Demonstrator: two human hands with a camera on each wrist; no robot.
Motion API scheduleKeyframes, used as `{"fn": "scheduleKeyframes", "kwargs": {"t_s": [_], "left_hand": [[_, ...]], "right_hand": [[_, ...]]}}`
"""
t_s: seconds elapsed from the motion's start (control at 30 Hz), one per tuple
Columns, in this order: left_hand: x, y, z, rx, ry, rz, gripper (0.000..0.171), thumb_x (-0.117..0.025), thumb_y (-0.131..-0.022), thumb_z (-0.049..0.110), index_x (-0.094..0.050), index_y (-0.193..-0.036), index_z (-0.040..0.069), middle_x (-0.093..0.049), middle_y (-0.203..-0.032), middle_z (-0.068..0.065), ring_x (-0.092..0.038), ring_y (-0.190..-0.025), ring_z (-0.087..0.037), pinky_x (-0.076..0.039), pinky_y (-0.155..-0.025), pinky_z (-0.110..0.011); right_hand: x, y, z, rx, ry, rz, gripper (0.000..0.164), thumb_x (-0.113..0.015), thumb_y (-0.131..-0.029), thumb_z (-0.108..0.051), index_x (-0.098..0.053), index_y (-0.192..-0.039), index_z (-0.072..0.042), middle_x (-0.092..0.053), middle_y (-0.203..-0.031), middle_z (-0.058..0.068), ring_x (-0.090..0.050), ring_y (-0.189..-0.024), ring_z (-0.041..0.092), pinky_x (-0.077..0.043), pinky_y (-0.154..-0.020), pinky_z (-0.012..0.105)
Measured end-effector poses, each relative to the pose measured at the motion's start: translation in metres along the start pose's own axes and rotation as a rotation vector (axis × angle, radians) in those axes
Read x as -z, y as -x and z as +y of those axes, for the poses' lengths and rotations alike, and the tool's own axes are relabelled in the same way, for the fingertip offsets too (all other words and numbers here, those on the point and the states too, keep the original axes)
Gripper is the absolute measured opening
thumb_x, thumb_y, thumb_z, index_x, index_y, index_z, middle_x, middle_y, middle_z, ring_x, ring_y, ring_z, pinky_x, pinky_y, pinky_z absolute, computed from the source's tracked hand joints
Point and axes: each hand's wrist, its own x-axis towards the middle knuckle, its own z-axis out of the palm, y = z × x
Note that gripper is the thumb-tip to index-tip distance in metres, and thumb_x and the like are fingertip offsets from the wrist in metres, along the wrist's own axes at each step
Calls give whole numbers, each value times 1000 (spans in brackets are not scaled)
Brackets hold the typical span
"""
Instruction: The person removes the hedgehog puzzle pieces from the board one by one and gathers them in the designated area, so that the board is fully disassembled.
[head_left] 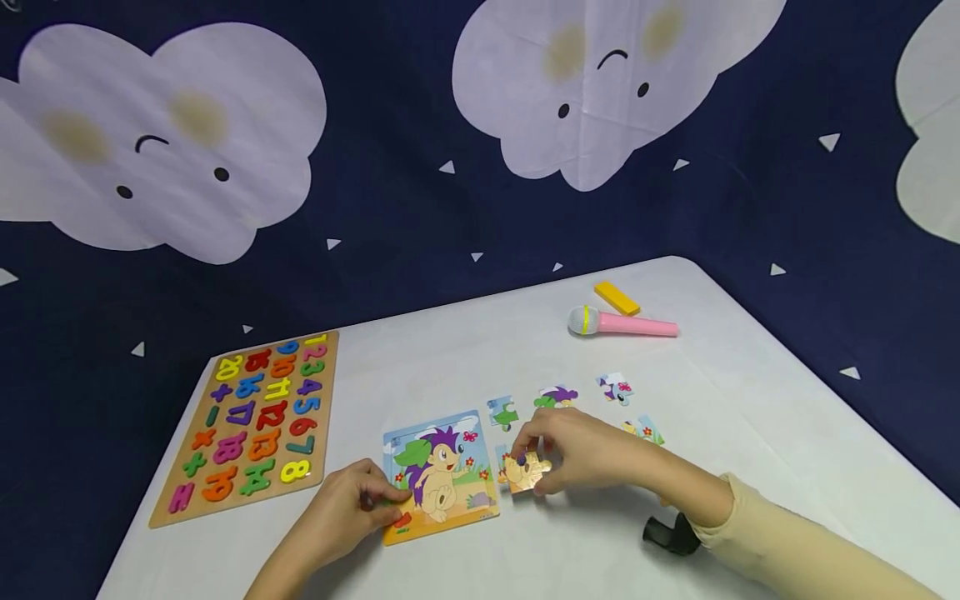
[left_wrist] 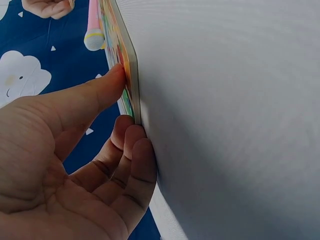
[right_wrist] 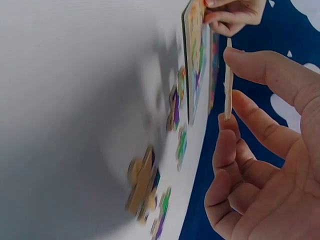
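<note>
A square puzzle board [head_left: 442, 475] with a hedgehog picture lies on the white table. My left hand [head_left: 341, 512] grips its lower left edge; in the left wrist view the thumb [left_wrist: 116, 82] presses the printed face and the curled fingers meet the edge. Just right of the board, my right hand [head_left: 577, 450] pinches a puzzle piece [head_left: 527, 472], seen edge-on as a thin wooden piece [right_wrist: 228, 85] between thumb and fingers, above the table. Loose pieces lie around it: a green one [head_left: 502, 412], a purple and green one [head_left: 555, 397] and a blue one [head_left: 617, 387].
At the left lies a wooden number board [head_left: 247, 425] with coloured numerals. A pink toy microphone [head_left: 637, 325] and a yellow block [head_left: 617, 297] are at the back right. Near the right forearm sits a black object [head_left: 671, 535]. A dark blue cloud-patterned cloth [head_left: 390, 150] hangs behind the table.
</note>
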Motion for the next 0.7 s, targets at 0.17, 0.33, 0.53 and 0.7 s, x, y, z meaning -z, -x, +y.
{"fn": "scheduleKeyframes", "kwargs": {"t_s": [0.17,0.33,0.53,0.7], "left_hand": [[-1,-1,1,16,-16,7,21,-91,-83,6,-88,-91,25,-62,-85,5,-52,-75,-12,-46,-61,-22],[0,0,2,25,-20,5,22,-91,-83,6,-87,-91,26,-63,-85,5,-52,-75,-12,-47,-61,-22],[0,1,2,29,-15,5,22,-90,-83,5,-87,-90,26,-63,-85,5,-53,-75,-12,-47,-62,-21],[0,0,3,27,-17,9,23,-91,-82,5,-87,-90,26,-63,-85,5,-53,-75,-12,-48,-62,-21]], "right_hand": [[8,17,9,-20,-10,16,38,-95,-78,-22,-78,-111,-29,-66,-102,-13,-59,-91,7,-51,-79,22],[11,31,20,-30,-2,17,38,-95,-79,-24,-78,-112,-28,-64,-99,-13,-56,-89,5,-50,-79,22],[13,45,34,-39,-22,10,37,-95,-79,-24,-78,-112,-29,-66,-102,-15,-56,-89,5,-49,-79,22],[13,54,43,-43,-58,-3,36,-94,-79,-22,-78,-109,-29,-67,-102,-14,-56,-89,4,-49,-79,21]]}}
